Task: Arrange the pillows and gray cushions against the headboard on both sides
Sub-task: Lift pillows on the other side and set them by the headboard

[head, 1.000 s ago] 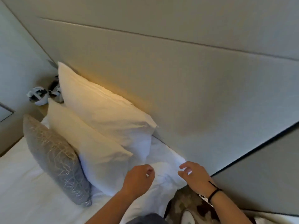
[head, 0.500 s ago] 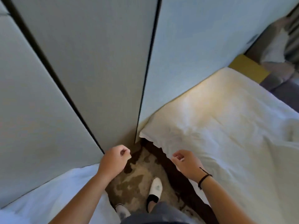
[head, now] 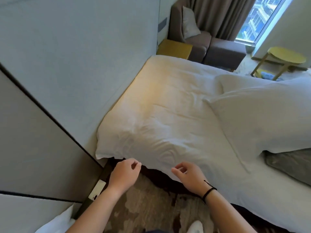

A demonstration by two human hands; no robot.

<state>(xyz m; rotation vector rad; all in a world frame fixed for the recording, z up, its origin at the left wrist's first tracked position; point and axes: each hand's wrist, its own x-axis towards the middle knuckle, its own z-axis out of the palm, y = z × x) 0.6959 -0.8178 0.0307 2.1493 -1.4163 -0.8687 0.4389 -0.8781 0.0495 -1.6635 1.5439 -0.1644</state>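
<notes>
A second bed with a white sheet (head: 159, 106) lies along the pale padded headboard (head: 84, 56). Its head end is bare. A large white pillow (head: 262, 121) lies flat on the right of the bed, with another white pillow (head: 235, 83) behind it. A gray cushion (head: 289, 163) pokes out beneath the large pillow at the right edge. My left hand (head: 123, 175) and my right hand (head: 188, 177) hover at the bed's near corner, fingers loosely curled and holding nothing. Neither hand touches a pillow.
I stand on patterned carpet (head: 151, 207) in the gap between two beds; the first bed's corner (head: 57, 222) shows lower left. A phone (head: 97, 190) lies on a dark ledge by the headboard. Beyond the bed are a yellow side table (head: 175, 48), a brown armchair (head: 198, 36) and a round yellow table (head: 286, 58).
My view has swung right, from the first bed with its propped pillows and gray cushion to the second bed. Both hands have moved across the gap to its near corner.
</notes>
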